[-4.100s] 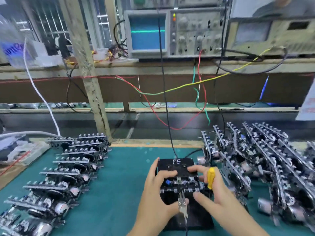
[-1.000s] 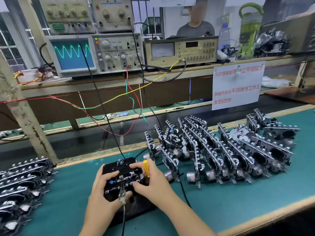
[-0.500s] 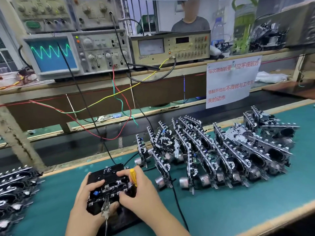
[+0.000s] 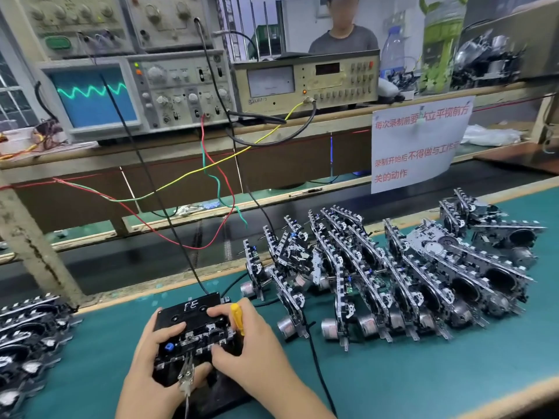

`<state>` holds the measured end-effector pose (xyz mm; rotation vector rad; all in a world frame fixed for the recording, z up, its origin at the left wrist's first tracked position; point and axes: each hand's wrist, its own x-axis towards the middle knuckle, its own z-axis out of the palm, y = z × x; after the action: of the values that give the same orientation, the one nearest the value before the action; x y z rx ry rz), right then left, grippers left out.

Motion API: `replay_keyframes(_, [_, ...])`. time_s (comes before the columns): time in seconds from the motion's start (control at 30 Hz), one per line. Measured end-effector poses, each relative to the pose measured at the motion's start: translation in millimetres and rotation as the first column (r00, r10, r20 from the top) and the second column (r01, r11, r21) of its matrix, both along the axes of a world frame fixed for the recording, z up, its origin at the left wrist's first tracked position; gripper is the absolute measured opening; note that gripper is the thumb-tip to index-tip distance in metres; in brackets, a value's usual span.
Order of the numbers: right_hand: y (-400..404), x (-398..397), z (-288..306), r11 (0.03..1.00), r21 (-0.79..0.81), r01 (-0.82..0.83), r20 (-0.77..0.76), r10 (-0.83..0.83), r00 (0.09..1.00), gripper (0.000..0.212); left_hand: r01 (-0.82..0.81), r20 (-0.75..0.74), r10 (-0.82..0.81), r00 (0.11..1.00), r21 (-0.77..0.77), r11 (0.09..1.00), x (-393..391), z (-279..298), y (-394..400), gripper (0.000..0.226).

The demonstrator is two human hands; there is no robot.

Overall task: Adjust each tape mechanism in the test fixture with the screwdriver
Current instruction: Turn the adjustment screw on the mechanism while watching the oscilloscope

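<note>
A black test fixture point(image 4: 193, 309) marked "FE" sits on the green mat at lower centre, with a tape mechanism point(image 4: 193, 341) seated in it. My left hand point(image 4: 157, 370) grips the fixture and mechanism from the left, thumb under the front edge. My right hand point(image 4: 251, 349) holds a yellow-handled screwdriver point(image 4: 237, 319) and rests its fingers on the mechanism; the tip is hidden behind the fingers. A metal clip point(image 4: 186, 378) hangs off the mechanism's front.
Rows of tape mechanisms point(image 4: 393, 282) crowd the mat at right, and more mechanisms point(image 4: 27, 334) lie at left. An oscilloscope point(image 4: 93, 98) shows a green wave on the shelf beside a meter point(image 4: 305, 83). Wires point(image 4: 211, 176) hang down to the fixture. A person stands behind the bench.
The view has swung right and up, then settled slightly. Both hands stay on the fixture and mechanism with the screwdriver in the same grip. The oscilloscope trace went from a flat line to a wave.
</note>
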<state>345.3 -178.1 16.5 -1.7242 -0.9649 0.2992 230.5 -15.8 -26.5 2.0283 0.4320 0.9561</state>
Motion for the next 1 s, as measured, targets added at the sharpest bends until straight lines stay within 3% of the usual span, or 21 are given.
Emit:
replay_keyframes(0.07, [0,0,0,1.0,0.002,0.003,0.004,-0.003,1.0,0.04,0.054,0.061,-0.049,0.997,-0.094,0.994,-3,2,-6,0.08])
replay_keyframes(0.6, [1,-2,2,0.999,0.001,0.048,0.026,-0.048,0.999,0.043,0.034,-0.055,-0.04,0.998,-0.11,0.993,-8,18,-19,0.079])
replay_keyframes(1.0, [-3,-5,8,0.999,0.019,0.049,0.042,-0.05,0.998,0.044,0.06,-0.041,-0.065,0.997,-0.102,0.993,-13,23,-22,0.073])
